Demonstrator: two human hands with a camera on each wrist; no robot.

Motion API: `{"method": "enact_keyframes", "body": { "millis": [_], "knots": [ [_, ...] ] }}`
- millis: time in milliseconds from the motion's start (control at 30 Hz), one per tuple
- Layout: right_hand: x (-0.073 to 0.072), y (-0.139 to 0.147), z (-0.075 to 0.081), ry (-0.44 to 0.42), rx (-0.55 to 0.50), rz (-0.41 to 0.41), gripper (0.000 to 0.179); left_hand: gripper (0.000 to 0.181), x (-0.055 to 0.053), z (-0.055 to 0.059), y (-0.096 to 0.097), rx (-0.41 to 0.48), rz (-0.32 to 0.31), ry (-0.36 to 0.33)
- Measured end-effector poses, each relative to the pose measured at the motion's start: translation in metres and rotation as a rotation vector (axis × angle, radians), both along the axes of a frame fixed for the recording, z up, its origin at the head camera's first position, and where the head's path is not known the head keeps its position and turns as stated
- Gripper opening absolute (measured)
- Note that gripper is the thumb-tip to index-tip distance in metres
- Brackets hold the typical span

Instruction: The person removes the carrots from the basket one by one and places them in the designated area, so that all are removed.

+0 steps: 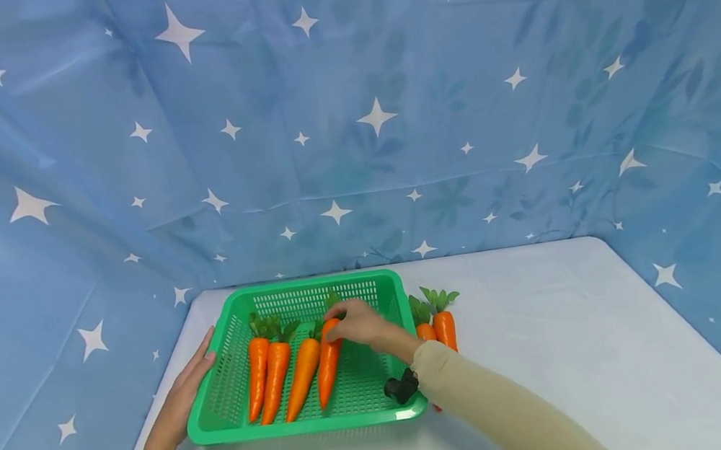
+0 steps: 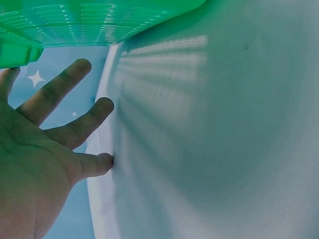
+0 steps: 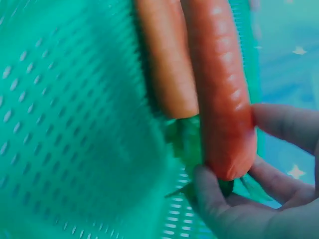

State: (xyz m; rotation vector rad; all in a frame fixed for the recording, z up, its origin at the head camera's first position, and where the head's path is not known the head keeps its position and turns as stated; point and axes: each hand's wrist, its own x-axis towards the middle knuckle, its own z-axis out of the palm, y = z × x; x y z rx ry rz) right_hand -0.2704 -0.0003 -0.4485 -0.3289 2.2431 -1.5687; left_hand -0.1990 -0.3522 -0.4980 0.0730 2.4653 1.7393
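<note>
My right hand (image 1: pixel 362 322) pinches the top end of an orange carrot (image 1: pixel 329 369) inside a green plastic basket (image 1: pixel 315 426). In the right wrist view the thumb and fingers lie around that carrot (image 3: pixel 222 89) near its leafy green top. Three more carrots lie side by side to its left: one at the far left (image 1: pixel 257 380), one beside it (image 1: pixel 276 381) and a lighter orange one (image 1: pixel 303 379). My left hand (image 1: pixel 181 398) is at the basket's left side, fingers stretched out. The left wrist view shows its spread fingers (image 2: pixel 75 129) below the basket's slotted wall.
Outside the basket's right side, two carrots with green tops, one (image 1: pixel 445 329) and another (image 1: pixel 426 332), lie on the white table (image 1: pixel 554 337), partly hidden by the right arm. A blue star-patterned cloth (image 1: pixel 354 160) hangs behind and along the sides.
</note>
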Motion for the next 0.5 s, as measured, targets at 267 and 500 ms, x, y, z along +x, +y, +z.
{"method": "enact_keyframes", "body": {
  "millis": [267, 500],
  "knots": [
    [-0.002, 0.027, 0.020, 0.005, -0.041, 0.028, 0.046, 0.064, 0.000, 0.000, 0.000, 0.007, 0.008, -0.017],
    [-0.001, 0.054, 0.035, 0.002, -0.064, 0.011, 0.045, 0.064, 0.000, -0.001, 0.000, 0.029, -0.002, -0.009]
  ]
}}
